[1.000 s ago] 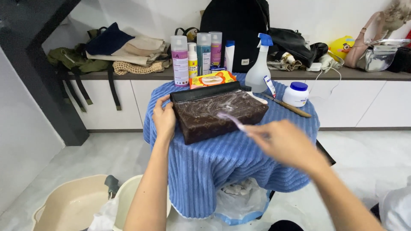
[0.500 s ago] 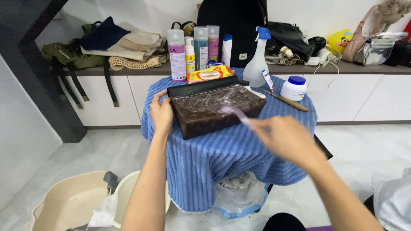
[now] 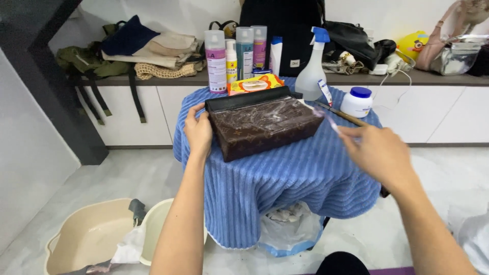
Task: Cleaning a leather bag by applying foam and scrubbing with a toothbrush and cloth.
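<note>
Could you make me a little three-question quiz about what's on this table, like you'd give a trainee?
1. True or false: the left hand rests on the left end of the brown patterned bag.
2. What does the right hand hold? A) spray bottle B) a thin, pale brush-like tool C) white jar
3. Fill in: the bag lies on a blue ribbed ____ draped over the small table.

Key:
1. True.
2. B; the blurred tool points toward the bag's right end. The spray bottle and the white jar with a blue lid stand untouched behind.
3. Cloth.
</note>
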